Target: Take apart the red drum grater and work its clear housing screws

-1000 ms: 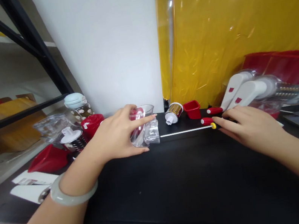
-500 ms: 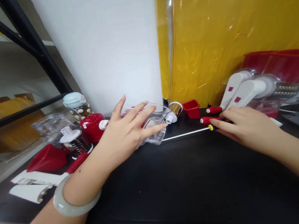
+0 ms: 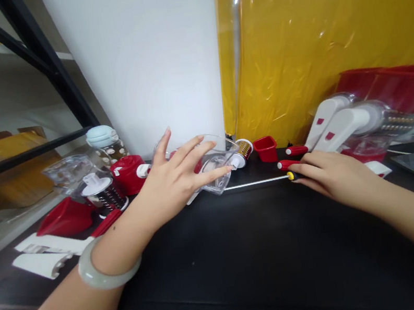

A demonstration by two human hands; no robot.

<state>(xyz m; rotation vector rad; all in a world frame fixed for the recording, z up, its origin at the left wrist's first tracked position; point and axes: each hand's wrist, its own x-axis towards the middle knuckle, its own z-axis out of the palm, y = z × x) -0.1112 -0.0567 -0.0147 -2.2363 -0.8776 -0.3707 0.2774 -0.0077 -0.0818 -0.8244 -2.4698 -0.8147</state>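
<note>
My left hand [image 3: 177, 178], with a pale bangle on the wrist, reaches over the black table [image 3: 268, 261]. Its fingers are spread, the tips resting on a clear plastic housing [image 3: 219, 169] that lies tilted on its side. My right hand [image 3: 333, 176] lies over the handle of a screwdriver, fingers curled close around it. The thin metal shaft [image 3: 255, 183] points left toward the clear housing, and a yellow ring shows at the fingertips. The handle itself is hidden under the hand.
Behind the hands lie a grater drum [image 3: 242, 152], a small red cup [image 3: 266, 148], two red-tipped handles [image 3: 297, 150] and white-handled grinders [image 3: 345, 124] before a red basin [image 3: 397, 83]. At left are a red lid [image 3: 128, 171], a capped bottle [image 3: 103, 140], another drum [image 3: 100, 191] and white parts [image 3: 41, 256].
My left hand has let go of the clear housing and spread its fingers; the housing tipped over to the right. The right hand and screwdriver shifted slightly left.
</note>
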